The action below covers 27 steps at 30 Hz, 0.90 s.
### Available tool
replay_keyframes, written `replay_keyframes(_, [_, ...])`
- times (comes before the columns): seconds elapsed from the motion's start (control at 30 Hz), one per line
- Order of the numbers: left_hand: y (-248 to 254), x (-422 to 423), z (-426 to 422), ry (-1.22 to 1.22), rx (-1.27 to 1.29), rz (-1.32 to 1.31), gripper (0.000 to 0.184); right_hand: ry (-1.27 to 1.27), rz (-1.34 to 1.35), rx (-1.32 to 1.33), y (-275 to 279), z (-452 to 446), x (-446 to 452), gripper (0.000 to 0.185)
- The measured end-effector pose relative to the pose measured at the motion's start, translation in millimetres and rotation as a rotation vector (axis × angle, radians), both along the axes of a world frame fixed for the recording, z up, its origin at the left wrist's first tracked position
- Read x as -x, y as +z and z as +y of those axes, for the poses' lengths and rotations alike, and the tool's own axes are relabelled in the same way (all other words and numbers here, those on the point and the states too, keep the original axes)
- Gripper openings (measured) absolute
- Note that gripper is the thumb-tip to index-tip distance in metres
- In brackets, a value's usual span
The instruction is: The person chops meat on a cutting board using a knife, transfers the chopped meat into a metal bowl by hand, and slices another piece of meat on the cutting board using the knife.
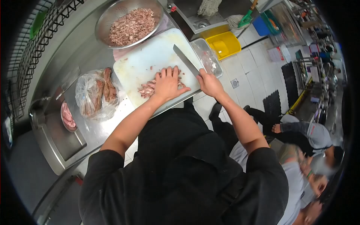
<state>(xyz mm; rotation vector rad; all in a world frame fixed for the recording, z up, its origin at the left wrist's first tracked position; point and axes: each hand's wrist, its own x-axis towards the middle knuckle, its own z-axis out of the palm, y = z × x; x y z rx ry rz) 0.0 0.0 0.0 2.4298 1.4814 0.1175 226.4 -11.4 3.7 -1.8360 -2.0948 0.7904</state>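
My left hand point(167, 85) lies with fingers spread on sliced meat point(147, 89) near the front of the white cutting board point(138, 67). At the board's right edge, my right hand point(210, 83) is wrapped round the handle of a large knife point(185, 59). Its blade points up and left over the board, apart from the meat. Behind the board stands a metal colander point(102, 28) holding chopped meat point(132, 28). Left of the board, a clear plastic bag point(88, 93) lies beside and partly around long brown pieces of meat point(109, 87).
A clear container point(205, 56) sits against the board's right side, near a yellow bucket point(227, 44). Pink meat in a bowl point(68, 117) is in the sink at left. A sink point(187, 18) is behind. Other people point(318, 135) are at the lower right.
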Motion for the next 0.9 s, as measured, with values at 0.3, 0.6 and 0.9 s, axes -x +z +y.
replay_keyframes(0.3, [-36,37,-9,-0.122,-0.102,-0.122,0.077,-0.119,-0.031,0.100,22,-41,26,0.019])
replay_keyframes(0.6, [-35,22,-13,0.002,-0.313,0.005,0.094,-0.247,-0.060,0.092,10,-59,51,0.020])
replay_keyframes(0.9, [-33,37,-14,-0.141,-0.217,-0.001,0.101,-0.213,-0.064,0.134,15,-66,79,0.018])
